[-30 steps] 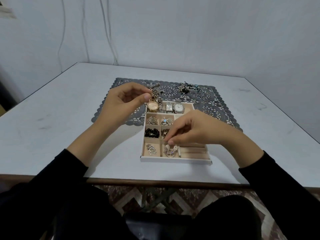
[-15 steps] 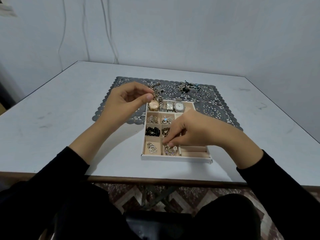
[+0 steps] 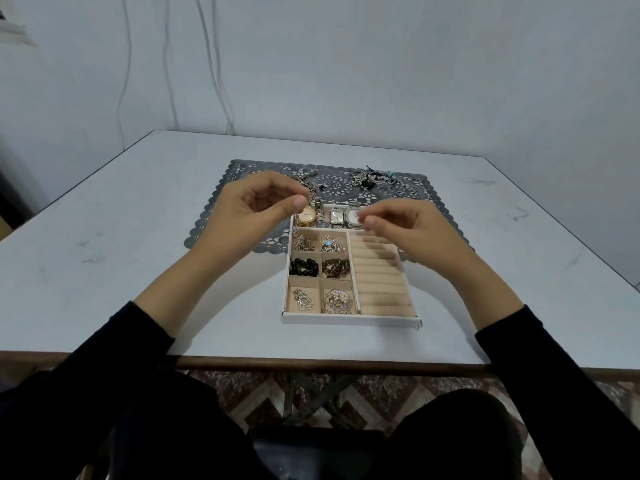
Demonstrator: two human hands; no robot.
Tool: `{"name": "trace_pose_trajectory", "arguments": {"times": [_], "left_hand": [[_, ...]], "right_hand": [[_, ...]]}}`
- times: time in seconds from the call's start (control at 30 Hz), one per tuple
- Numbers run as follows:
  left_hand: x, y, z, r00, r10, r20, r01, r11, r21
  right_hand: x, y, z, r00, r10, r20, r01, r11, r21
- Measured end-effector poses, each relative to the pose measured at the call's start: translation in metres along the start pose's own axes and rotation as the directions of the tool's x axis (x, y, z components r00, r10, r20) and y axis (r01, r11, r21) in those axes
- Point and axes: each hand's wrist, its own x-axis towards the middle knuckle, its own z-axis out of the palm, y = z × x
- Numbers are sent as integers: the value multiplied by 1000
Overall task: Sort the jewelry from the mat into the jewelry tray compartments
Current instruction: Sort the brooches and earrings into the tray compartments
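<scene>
The person wears plain black long sleeves without markings. The left sleeve [image 3: 104, 368] and the right sleeve [image 3: 554, 372] each end partway along the forearm, leaving the wrists, the left hand [image 3: 256, 216] and the right hand [image 3: 412, 230] bare. Below, black trousers [image 3: 450, 431] cover both knees.

A white jewelry tray [image 3: 349, 319] is laid over a dark lace mat's [image 3: 332, 185] near edge. Watches [image 3: 337, 216] and beads [image 3: 304, 266] are sorted inside; a chain [image 3: 312, 195] is pinched above; bracelets [image 3: 375, 178] are heaped beyond.
</scene>
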Motion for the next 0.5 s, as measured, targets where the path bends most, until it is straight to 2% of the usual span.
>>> {"name": "trace_pose_trajectory", "arguments": {"times": [0.1,0.17,0.33,0.5], "left_hand": [[-2,1,1,1000,1,20,-1,1000,-2],[-2,1,2,999,-1,34,1,1000,-7],[-5,6,9,998,-22,64,23,1000,-17],[-9,9,14,993,-50,107,52,998,-24]], "right_hand": [[5,25,-6,968,25,-250,-63,988,-143],[5,39,-9,947,28,-319,-109,965,-237],[2,58,-14,957,89,-276,-224,833,-507],[4,80,-16,977,116,-180,-201,785,-586]]}}
